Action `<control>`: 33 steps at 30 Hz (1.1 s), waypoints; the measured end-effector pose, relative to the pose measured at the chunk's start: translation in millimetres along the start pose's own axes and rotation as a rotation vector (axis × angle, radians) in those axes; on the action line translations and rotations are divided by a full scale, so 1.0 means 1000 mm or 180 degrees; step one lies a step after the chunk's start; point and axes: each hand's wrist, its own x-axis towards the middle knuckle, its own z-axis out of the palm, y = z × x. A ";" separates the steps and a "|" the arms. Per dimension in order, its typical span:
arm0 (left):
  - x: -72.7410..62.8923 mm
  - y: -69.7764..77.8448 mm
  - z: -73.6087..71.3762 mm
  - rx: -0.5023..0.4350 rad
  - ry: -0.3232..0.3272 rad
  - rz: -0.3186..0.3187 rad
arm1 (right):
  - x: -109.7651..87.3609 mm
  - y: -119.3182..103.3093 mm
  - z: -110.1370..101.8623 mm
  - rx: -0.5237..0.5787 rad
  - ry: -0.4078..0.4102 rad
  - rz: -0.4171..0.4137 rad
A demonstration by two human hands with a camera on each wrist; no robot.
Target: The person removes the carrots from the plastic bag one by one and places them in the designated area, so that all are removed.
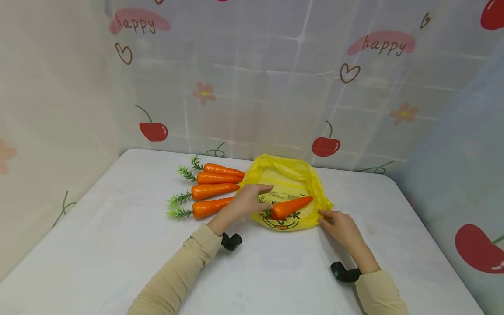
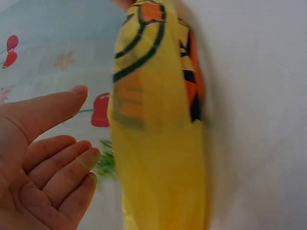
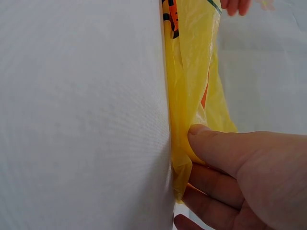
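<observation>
A yellow plastic bag (image 1: 289, 183) with dark print lies spread on the table. Across its front part lies an orange carrot (image 1: 292, 207), leafy end to the left and tip to the right; whether any of it is inside the bag I cannot tell. My left hand (image 1: 249, 199) is held over the bag's left side, beside the carrot's green leaves (image 2: 106, 160), with thumb and fingers apart and nothing gripped. At the bag's right front corner, my right hand (image 1: 341, 226) pinches the yellow plastic between thumb and fingers, seen closely in the right wrist view.
Several more carrots (image 1: 212, 191) lie in a row left of the bag, leaves pointing left. The nearest is partly hidden by my left hand. A white cloth covers the table (image 1: 267, 271). Behind it hangs a patterned curtain (image 1: 252, 118).
</observation>
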 end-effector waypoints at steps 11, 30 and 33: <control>0.010 0.011 0.020 -0.0063 -0.0131 0.0155 | 0.000 0.001 0.004 0.0097 0.0014 -0.0011; 0.013 -0.006 0.030 0.0265 -0.0195 0.0066 | 0.000 0.000 0.000 0.0023 0.0009 0.0012; 0.013 -0.008 0.030 0.0298 -0.0207 0.0019 | 0.000 0.000 0.001 0.0034 0.0006 0.0003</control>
